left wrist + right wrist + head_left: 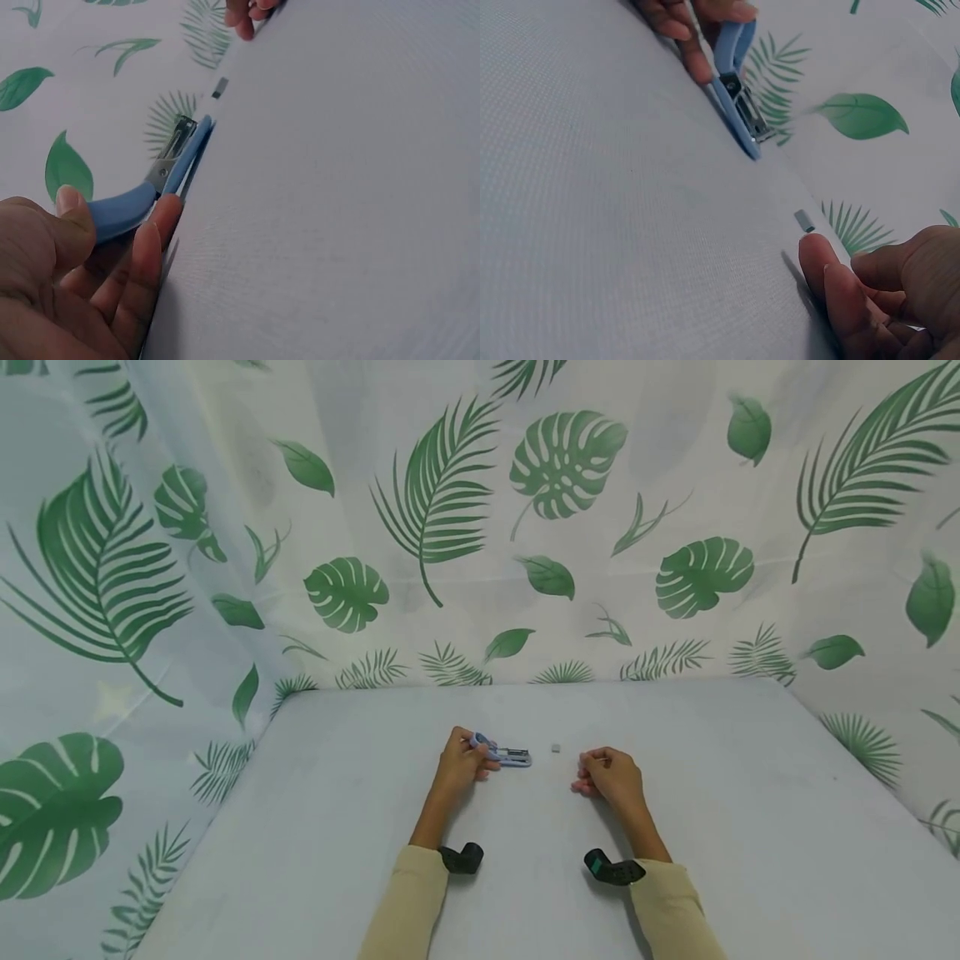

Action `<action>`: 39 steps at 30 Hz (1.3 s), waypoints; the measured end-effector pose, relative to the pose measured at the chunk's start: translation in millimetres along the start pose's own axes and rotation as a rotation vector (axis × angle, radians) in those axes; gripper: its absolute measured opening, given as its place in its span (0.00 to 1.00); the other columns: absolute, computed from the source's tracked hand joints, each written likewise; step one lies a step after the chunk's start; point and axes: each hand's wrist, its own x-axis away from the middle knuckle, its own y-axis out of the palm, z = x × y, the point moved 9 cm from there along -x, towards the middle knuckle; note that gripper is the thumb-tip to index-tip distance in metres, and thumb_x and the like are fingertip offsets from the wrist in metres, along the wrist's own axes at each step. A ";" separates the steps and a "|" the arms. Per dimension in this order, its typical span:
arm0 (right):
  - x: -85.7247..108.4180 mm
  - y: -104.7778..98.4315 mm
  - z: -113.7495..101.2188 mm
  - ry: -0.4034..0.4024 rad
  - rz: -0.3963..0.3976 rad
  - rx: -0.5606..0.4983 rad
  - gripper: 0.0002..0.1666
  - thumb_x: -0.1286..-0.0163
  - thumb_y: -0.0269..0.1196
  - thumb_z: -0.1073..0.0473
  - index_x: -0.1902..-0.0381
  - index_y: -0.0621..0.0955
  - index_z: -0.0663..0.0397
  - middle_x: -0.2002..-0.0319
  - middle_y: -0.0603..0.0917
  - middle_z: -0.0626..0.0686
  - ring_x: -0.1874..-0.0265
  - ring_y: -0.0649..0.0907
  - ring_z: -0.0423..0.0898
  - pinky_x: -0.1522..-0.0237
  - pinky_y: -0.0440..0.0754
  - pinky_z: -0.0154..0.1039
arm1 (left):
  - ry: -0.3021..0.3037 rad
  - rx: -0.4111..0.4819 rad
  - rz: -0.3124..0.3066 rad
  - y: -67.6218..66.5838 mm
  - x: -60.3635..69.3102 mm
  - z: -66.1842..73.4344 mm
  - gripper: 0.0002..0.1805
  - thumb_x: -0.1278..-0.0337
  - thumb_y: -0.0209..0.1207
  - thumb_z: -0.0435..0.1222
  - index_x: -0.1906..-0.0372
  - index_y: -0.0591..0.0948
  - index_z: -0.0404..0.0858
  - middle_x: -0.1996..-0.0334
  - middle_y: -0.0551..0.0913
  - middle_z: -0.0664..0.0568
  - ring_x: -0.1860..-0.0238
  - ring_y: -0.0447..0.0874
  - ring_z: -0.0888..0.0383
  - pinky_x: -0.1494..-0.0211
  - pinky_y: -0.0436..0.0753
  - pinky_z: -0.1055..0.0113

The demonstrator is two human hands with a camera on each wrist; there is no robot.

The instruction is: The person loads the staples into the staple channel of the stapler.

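A light blue stapler [515, 762] is gripped by my left hand [461, 762], thumb on the blue handle [124, 212] and fingers beneath. Its metal magazine [751, 112] lies exposed above the blue base, with the top part swung back. On the table, just right of the stapler's tip, sits a small grey block [556, 748] that looks like a strip of staples [805, 220]. My right hand [611, 774] is beside that strip, to its right, with fingers loosely bent. Nothing is clearly seen in its grasp, though its palm is partly hidden.
A white table [345, 827] spreads out under both hands. Behind it and at its sides hangs white cloth [465, 635] printed with green leaves. Black wrist cameras [462, 858] are strapped over the beige sleeves [408, 902].
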 end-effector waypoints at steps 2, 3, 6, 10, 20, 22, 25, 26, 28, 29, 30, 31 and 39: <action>1.0 0.1 1.2 -0.007 0.008 0.020 0.17 0.28 0.57 0.55 0.54 0.80 0.65 0.71 0.85 0.54 0.82 0.81 0.37 0.75 0.77 0.28 | 0.007 -0.071 0.005 2.0 0.6 0.5 0.09 0.29 0.52 0.30 0.50 0.66 0.34 0.47 0.83 0.38 0.64 0.90 0.51 0.72 0.80 0.74; 1.4 -0.2 1.1 -0.012 0.015 0.028 0.16 0.28 0.58 0.55 0.54 0.80 0.65 0.71 0.85 0.55 0.81 0.81 0.37 0.74 0.77 0.28 | 0.015 -0.113 0.007 3.2 0.8 1.6 0.09 0.29 0.52 0.30 0.50 0.66 0.34 0.48 0.83 0.39 0.65 0.90 0.52 0.72 0.80 0.74; 1.4 -0.7 0.3 -0.029 0.034 0.028 0.16 0.29 0.58 0.56 0.55 0.81 0.65 0.71 0.86 0.55 0.81 0.82 0.37 0.74 0.77 0.29 | 0.036 -0.260 0.021 6.2 0.4 5.8 0.09 0.29 0.52 0.33 0.50 0.67 0.36 0.55 0.86 0.42 0.67 0.89 0.56 0.73 0.79 0.73; 1.5 0.5 -0.7 -0.041 0.036 0.012 0.15 0.29 0.58 0.56 0.55 0.81 0.65 0.72 0.85 0.54 0.82 0.81 0.36 0.75 0.77 0.28 | 0.051 -0.470 0.064 7.4 0.7 11.7 0.11 0.29 0.54 0.39 0.51 0.68 0.40 0.68 0.88 0.49 0.74 0.83 0.61 0.76 0.73 0.71; 3.0 3.9 2.4 -0.025 0.013 -0.051 0.14 0.29 0.58 0.58 0.55 0.80 0.65 0.73 0.85 0.53 0.83 0.83 0.37 0.78 0.79 0.27 | 0.096 -0.698 0.094 13.9 6.8 23.3 0.12 0.32 0.56 0.41 0.52 0.68 0.41 0.72 0.85 0.51 0.78 0.73 0.58 0.79 0.66 0.67; 2.3 3.6 1.5 -0.030 0.007 -0.056 0.14 0.29 0.58 0.58 0.55 0.80 0.66 0.73 0.85 0.53 0.83 0.84 0.37 0.77 0.79 0.27 | 0.107 -0.723 0.083 15.9 7.1 26.2 0.13 0.32 0.56 0.41 0.52 0.67 0.41 0.70 0.84 0.50 0.78 0.72 0.58 0.79 0.66 0.67; 1.0 2.3 -0.5 -0.032 0.005 -0.036 0.14 0.29 0.58 0.58 0.55 0.80 0.65 0.72 0.85 0.53 0.83 0.83 0.36 0.77 0.79 0.27 | 0.120 -0.746 0.069 17.8 6.9 29.7 0.12 0.32 0.56 0.41 0.54 0.67 0.41 0.70 0.83 0.49 0.77 0.72 0.58 0.78 0.66 0.67; 0.5 2.1 -1.1 -0.030 0.003 -0.029 0.15 0.29 0.59 0.57 0.54 0.80 0.65 0.72 0.85 0.53 0.83 0.83 0.36 0.77 0.79 0.28 | 0.123 -0.750 0.064 18.2 6.6 30.7 0.12 0.32 0.56 0.41 0.54 0.67 0.41 0.70 0.83 0.49 0.77 0.72 0.58 0.78 0.66 0.67; -0.2 2.0 -1.9 -0.022 -0.006 -0.018 0.16 0.29 0.58 0.57 0.53 0.80 0.65 0.72 0.85 0.53 0.83 0.82 0.36 0.77 0.79 0.28 | 0.121 -0.757 0.054 19.4 6.0 31.6 0.12 0.32 0.56 0.41 0.54 0.67 0.41 0.70 0.84 0.50 0.77 0.72 0.58 0.78 0.66 0.68; -0.5 2.1 -2.3 -0.018 -0.009 -0.013 0.16 0.29 0.58 0.57 0.53 0.80 0.65 0.72 0.84 0.53 0.83 0.82 0.36 0.78 0.79 0.29 | 0.120 -0.758 0.049 19.9 5.8 32.0 0.12 0.32 0.56 0.41 0.54 0.67 0.41 0.70 0.84 0.50 0.77 0.72 0.58 0.78 0.66 0.68; -0.9 2.5 -2.4 -0.013 -0.016 -0.017 0.16 0.29 0.58 0.57 0.52 0.80 0.65 0.71 0.84 0.54 0.83 0.82 0.37 0.78 0.80 0.29 | 0.120 -0.760 0.045 20.4 5.7 32.4 0.12 0.32 0.56 0.41 0.54 0.67 0.41 0.70 0.84 0.50 0.77 0.72 0.58 0.78 0.66 0.68; -1.6 3.0 -2.6 -0.011 -0.023 -0.019 0.16 0.28 0.58 0.57 0.51 0.79 0.64 0.71 0.83 0.54 0.83 0.82 0.37 0.78 0.80 0.30 | 0.118 -0.762 0.040 20.8 5.7 32.5 0.12 0.32 0.55 0.41 0.54 0.67 0.41 0.70 0.84 0.50 0.77 0.72 0.59 0.78 0.66 0.68; -11.2 18.7 -18.8 -0.149 -0.105 -0.016 0.15 0.29 0.57 0.62 0.48 0.78 0.62 0.64 0.82 0.59 0.81 0.84 0.38 0.78 0.80 0.31 | 0.099 -0.756 0.042 20.4 7.7 31.1 0.12 0.32 0.56 0.41 0.53 0.67 0.41 0.70 0.83 0.49 0.77 0.71 0.58 0.78 0.65 0.68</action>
